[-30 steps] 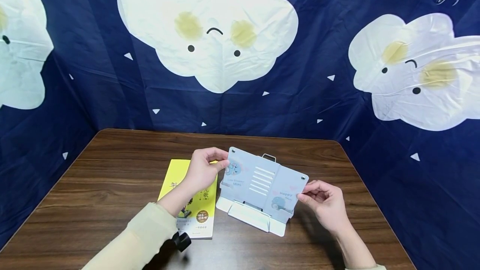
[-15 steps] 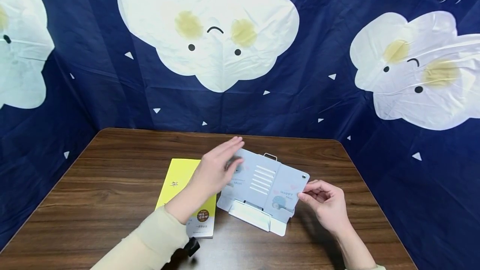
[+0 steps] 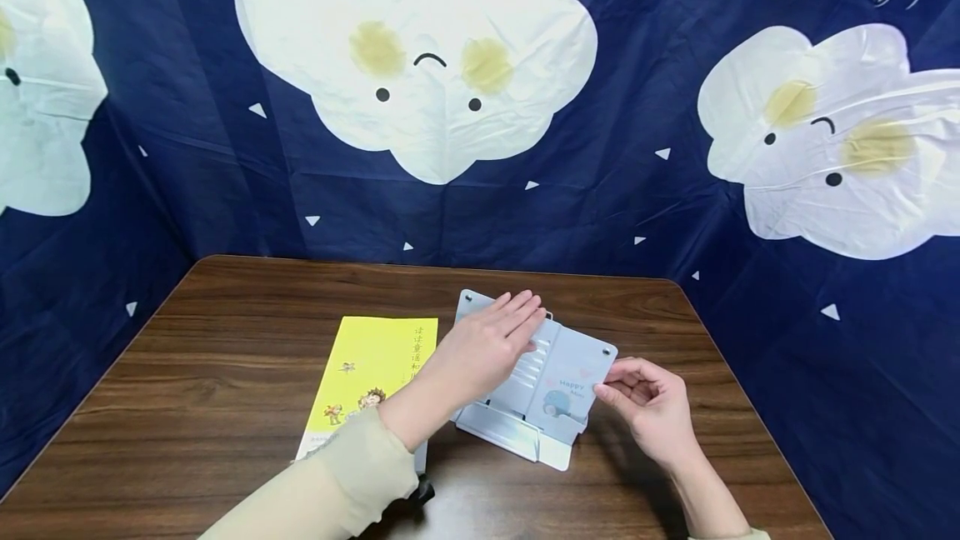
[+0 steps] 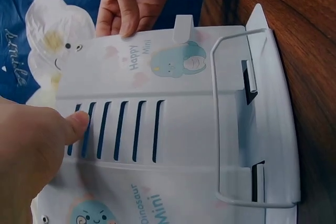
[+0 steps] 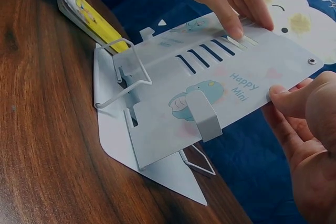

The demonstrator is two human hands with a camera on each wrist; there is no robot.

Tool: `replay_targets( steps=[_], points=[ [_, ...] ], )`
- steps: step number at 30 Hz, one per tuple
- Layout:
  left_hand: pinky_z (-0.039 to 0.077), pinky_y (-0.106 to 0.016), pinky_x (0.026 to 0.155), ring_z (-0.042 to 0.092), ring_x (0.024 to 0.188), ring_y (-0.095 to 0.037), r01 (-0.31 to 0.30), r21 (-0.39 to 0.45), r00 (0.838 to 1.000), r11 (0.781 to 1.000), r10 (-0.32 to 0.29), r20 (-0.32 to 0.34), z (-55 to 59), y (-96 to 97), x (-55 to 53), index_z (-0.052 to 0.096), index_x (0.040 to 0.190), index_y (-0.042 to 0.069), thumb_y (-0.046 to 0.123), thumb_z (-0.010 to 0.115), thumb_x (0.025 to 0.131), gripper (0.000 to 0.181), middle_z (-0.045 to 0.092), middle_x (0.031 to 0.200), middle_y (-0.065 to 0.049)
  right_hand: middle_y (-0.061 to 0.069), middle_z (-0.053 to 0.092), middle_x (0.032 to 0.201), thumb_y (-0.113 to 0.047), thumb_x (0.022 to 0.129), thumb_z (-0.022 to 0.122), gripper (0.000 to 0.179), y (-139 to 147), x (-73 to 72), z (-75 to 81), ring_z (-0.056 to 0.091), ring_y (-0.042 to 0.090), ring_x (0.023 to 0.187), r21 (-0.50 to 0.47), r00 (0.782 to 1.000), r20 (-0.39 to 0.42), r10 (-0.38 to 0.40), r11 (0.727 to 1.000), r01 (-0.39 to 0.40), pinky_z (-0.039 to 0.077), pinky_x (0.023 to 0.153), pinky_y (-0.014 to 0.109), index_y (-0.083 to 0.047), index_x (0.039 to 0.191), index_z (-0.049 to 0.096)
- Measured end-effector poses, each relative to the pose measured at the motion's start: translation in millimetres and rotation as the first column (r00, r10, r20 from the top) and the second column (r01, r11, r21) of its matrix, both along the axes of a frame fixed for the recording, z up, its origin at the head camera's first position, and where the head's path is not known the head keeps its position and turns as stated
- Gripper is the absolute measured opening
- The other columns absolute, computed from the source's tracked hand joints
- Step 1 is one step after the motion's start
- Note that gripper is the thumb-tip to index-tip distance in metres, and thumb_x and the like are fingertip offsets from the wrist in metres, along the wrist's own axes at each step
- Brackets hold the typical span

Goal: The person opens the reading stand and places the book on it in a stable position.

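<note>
A pale blue metal book stand (image 3: 567,373) with cartoon dinosaurs and slots stands tilted back on the table. My right hand (image 3: 648,407) pinches its right edge, thumb in front and fingers behind, as the right wrist view shows. My left hand (image 3: 487,352) reaches across the stand's left half, fingers straight and pointing past the top edge. In the left wrist view its thumb (image 4: 79,124) lies over the slots; its other fingers are hidden there. A wire bar (image 4: 215,108) and a folded clip (image 5: 205,116) sit on the stand's front.
A yellow book (image 3: 375,357) lies left of the stand, partly under the left forearm. The brown wooden table (image 3: 187,407) meets a dark blue cloth (image 3: 360,215) with white clouds at its back and sides.
My left hand has let go of the stand's upper left corner and moved right, over the slots near the top middle. The right hand and the stand stay in place.
</note>
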State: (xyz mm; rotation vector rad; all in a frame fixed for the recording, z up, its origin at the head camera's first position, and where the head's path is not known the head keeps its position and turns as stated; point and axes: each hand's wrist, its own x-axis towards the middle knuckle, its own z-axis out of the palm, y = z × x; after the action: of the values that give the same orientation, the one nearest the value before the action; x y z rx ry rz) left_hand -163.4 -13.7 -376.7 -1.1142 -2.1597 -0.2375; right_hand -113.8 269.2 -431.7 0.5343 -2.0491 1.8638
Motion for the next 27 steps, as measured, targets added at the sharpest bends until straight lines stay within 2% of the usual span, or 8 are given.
replay_targets(
  steps=[3,9,18,22,27],
  points=[
    [0.042,-0.037,0.115,0.060,0.135,-0.023,-0.029,0.004,0.999,1.000,0.029,-0.028,-1.2,4.3,-1.4,0.070,0.137,0.004,0.024,0.076,0.101,0.042,0.068,0.140,-0.012,0.019,0.074,0.089,0.031,0.075,0.077,0.032,0,-0.5,-0.1,0.074,0.016,0.081,-0.010,1.000,-0.010,0.003,1.000,-0.003,0.063,0.071,0.028,0.014,0.101,0.069],
    [0.051,-0.038,0.107,0.068,0.124,-0.023,-0.027,0.105,0.997,0.994,0.035,-0.076,-4.9,10.0,-6.0,0.077,0.126,0.002,0.030,0.079,0.098,0.039,0.073,0.128,-0.013,0.020,0.075,0.092,0.031,0.074,0.076,0.033,-1,-1.2,-0.5,0.075,0.017,0.083,-0.031,1.000,-0.024,0.006,0.999,-0.007,0.063,0.072,0.028,0.016,0.103,0.068],
    [0.053,-0.037,0.105,0.070,0.121,-0.022,-0.050,0.111,0.988,0.993,0.066,-0.143,-8.6,12.7,-7.9,0.079,0.121,0.004,0.039,0.079,0.097,0.043,0.075,0.124,-0.011,0.019,0.077,0.094,0.030,0.076,0.077,0.032,-3,1.0,-1.0,0.077,0.017,0.086,-0.033,1.000,-0.006,-0.013,0.999,0.013,0.063,0.076,0.030,0.016,0.103,0.069],
    [0.053,-0.038,0.104,0.071,0.119,-0.023,-0.038,0.123,0.987,0.992,0.057,-0.151,-9.9,12.4,-10.3,0.079,0.118,0.003,0.038,0.079,0.097,0.041,0.077,0.119,-0.009,0.020,0.077,0.095,0.031,0.078,0.073,0.029,-4,1.1,-1.5,0.077,0.017,0.090,-0.079,0.997,-0.011,0.075,0.994,-0.076,0.062,0.080,0.031,0.021,0.103,0.065],
    [0.053,-0.039,0.105,0.071,0.118,-0.024,-0.018,0.128,0.989,0.992,0.037,-0.140,-10.6,9.8,-12.7,0.078,0.115,0.002,0.038,0.079,0.097,0.040,0.078,0.115,-0.009,0.015,0.077,0.100,0.032,0.081,0.068,0.028,-5,0.2,-2.5,0.076,0.017,0.099,-0.140,0.981,0.009,0.193,0.972,-0.190,0.060,0.087,0.031,0.022,0.105,0.058]
  ],
)
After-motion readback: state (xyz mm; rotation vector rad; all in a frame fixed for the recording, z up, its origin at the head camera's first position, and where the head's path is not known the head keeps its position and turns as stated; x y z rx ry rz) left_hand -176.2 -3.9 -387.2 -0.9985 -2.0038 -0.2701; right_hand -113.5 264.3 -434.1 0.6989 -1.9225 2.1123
